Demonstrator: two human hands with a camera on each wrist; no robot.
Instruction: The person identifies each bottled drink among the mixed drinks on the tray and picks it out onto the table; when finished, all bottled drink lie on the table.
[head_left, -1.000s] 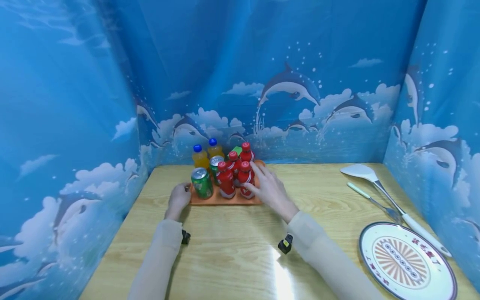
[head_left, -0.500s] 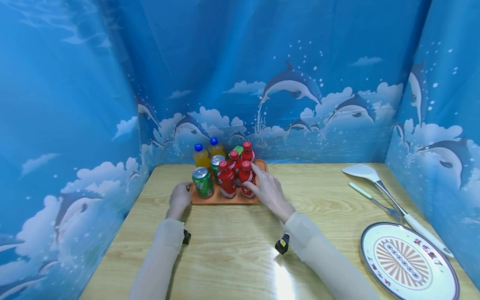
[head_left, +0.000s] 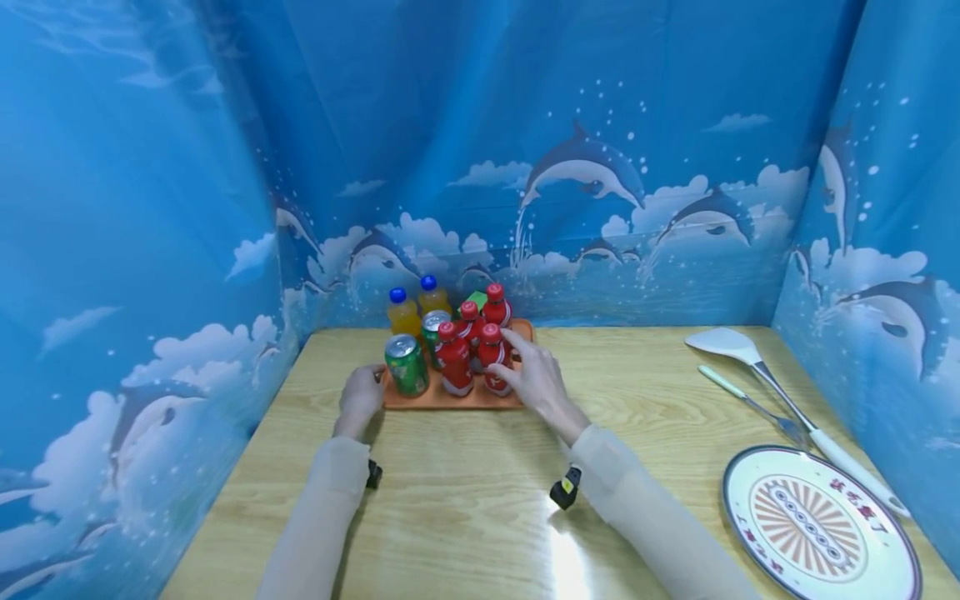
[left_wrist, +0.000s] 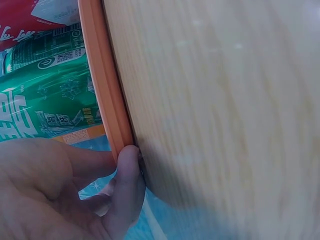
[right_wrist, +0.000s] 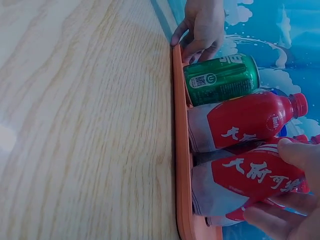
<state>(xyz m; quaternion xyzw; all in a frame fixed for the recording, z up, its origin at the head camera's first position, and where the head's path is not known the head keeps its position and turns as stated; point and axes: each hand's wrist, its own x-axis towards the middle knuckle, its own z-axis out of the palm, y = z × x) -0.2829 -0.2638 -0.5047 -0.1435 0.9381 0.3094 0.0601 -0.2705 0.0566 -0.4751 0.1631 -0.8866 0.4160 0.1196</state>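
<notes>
My left hand [head_left: 360,397] pinches the left end of an orange tray [head_left: 450,402] between thumb and fingers, close up in the left wrist view. At the tray's right side my right hand [head_left: 542,382] holds the front right red cola bottle [right_wrist: 250,177], thumb on one side and fingers on the other. Another red bottle [right_wrist: 245,122] stands beside it, with more red bottles behind. A green soda can [head_left: 406,367] stands at the tray's front left, with a second can [head_left: 433,329] behind it. Two orange drink bottles [head_left: 404,319] with blue caps are at the back left.
A green item [head_left: 472,302] shows partly behind the red bottles. On the right of the table [head_left: 450,500] lie a white spatula [head_left: 780,400], a fork [head_left: 750,404] with a pale green handle and a patterned plate [head_left: 750,575]. Dolphin-printed curtains [head_left: 600,250] surround the table.
My right hand's fingers have closed in on the front right red bottle, whose cap has shifted very slightly left. The left hand stays on the tray's edge.
</notes>
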